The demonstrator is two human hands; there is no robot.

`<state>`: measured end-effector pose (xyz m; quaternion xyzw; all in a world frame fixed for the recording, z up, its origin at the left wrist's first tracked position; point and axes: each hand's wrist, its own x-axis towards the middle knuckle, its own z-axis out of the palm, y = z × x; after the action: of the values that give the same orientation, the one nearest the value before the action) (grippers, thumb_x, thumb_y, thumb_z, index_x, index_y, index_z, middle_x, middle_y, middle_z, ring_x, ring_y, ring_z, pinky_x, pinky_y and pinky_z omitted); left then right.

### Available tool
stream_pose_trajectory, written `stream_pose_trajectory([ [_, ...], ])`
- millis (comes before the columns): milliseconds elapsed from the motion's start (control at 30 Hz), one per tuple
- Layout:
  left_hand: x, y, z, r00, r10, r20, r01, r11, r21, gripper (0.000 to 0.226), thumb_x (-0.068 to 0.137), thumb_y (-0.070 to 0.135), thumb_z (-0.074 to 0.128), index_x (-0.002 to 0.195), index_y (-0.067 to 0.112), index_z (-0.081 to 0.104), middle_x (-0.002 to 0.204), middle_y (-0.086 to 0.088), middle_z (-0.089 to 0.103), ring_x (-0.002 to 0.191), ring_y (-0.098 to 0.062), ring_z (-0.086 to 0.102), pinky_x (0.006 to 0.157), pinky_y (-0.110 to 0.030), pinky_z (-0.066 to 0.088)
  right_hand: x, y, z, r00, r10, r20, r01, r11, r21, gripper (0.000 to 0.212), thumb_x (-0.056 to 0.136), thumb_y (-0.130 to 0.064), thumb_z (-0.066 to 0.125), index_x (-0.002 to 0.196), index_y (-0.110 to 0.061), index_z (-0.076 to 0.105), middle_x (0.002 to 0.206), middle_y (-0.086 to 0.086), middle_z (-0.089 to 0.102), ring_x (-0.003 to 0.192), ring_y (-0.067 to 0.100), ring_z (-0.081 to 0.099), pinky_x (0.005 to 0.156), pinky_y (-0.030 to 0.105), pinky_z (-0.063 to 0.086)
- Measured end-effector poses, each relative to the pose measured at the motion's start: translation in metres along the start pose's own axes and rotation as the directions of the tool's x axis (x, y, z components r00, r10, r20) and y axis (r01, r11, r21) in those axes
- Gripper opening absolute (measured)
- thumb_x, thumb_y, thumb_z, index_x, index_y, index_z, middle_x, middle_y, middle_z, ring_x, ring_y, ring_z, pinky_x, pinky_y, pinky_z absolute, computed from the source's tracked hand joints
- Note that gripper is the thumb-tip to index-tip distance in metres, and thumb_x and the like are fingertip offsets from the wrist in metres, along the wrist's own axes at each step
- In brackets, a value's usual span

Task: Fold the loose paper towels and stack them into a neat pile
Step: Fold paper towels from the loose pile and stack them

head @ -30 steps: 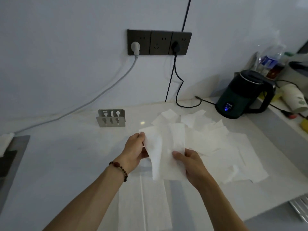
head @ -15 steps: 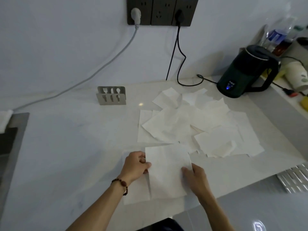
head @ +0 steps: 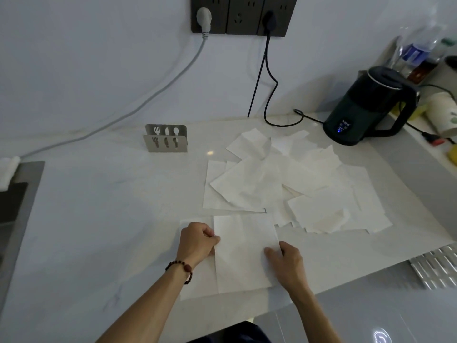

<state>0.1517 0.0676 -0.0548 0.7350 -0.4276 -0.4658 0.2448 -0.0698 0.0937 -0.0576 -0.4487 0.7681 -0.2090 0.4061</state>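
A white paper towel (head: 241, 253) lies flat on the pale counter near its front edge, on top of another flat towel (head: 197, 280) that sticks out at its left. My left hand (head: 196, 241) pinches the top towel's left edge with curled fingers. My right hand (head: 284, 262) grips its right edge lower down. A heap of several loose, overlapping towels (head: 291, 184) spreads behind and to the right.
A dark electric kettle (head: 368, 107) stands at the back right, its black cord running to wall sockets (head: 241, 14). A metal cutlery holder (head: 166, 138) stands at the back left. Paper cup (head: 442, 112) and bottles sit far right. A sink edge (head: 24, 184) is at the left.
The towel held up in both hands came down onto the flat towel near the counter's front edge. Both hands still hold its side edges.
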Motion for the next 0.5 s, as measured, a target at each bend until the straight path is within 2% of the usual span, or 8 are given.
stream_pose_trajectory([
  [200, -0.0007, -0.0026, 0.0028, 1.0, 0.014, -0.024, -0.014, 1.0, 0.0, 0.011, 0.078, 0.004, 0.074, 0.076, 0.007, 0.064, 0.063, -0.007, 0.07, 0.051, -0.013, 0.068, 0.061, -0.031, 0.06, 0.0014, 0.0012, 0.0026, 0.999, -0.038, -0.031, 0.037, 0.998, -0.045, 0.035, 0.086, -0.025, 0.063, 0.065, -0.01, 0.04, 0.06, 0.003, 0.037, 0.055, 0.017, 0.033, 0.051, 0.029, 0.027],
  [333, -0.0005, -0.0034, 0.0036, 0.999, 0.021, -0.046, -0.021, 1.0, -0.011, 0.018, 0.076, 0.006, 0.075, 0.081, 0.01, 0.058, 0.07, -0.009, 0.068, 0.055, -0.019, 0.069, 0.062, -0.037, 0.061, 0.0046, 0.0025, 0.0048, 0.999, -0.011, -0.051, 0.01, 1.0, -0.028, 0.034, 0.087, -0.024, 0.062, 0.071, 0.002, 0.048, 0.061, 0.005, 0.043, 0.055, 0.018, 0.038, 0.051, 0.029, 0.03],
  [433, -0.0012, -0.0034, 0.0029, 0.998, 0.022, -0.054, -0.021, 1.0, 0.013, 0.029, 0.077, 0.012, 0.076, 0.089, 0.016, 0.049, 0.07, -0.007, 0.066, 0.057, -0.021, 0.067, 0.06, -0.032, 0.058, 0.0044, 0.0032, 0.0069, 0.997, -0.002, -0.083, 0.0, 1.0, -0.023, 0.028, 0.088, -0.025, 0.062, 0.072, -0.005, 0.05, 0.064, 0.005, 0.047, 0.057, 0.019, 0.042, 0.052, 0.028, 0.032],
  [500, -0.0014, -0.0034, 0.0027, 0.998, 0.028, -0.052, -0.026, 0.999, 0.036, 0.032, 0.079, 0.016, 0.075, 0.095, 0.017, 0.046, 0.069, -0.005, 0.063, 0.057, -0.02, 0.065, 0.059, -0.029, 0.056, -0.0008, 0.0007, 0.0091, 0.99, -0.023, -0.138, 0.007, 0.993, -0.114, 0.017, 0.09, -0.03, 0.063, 0.092, -0.013, 0.059, 0.081, 0.004, 0.061, 0.068, 0.019, 0.056, 0.058, 0.026, 0.039],
])
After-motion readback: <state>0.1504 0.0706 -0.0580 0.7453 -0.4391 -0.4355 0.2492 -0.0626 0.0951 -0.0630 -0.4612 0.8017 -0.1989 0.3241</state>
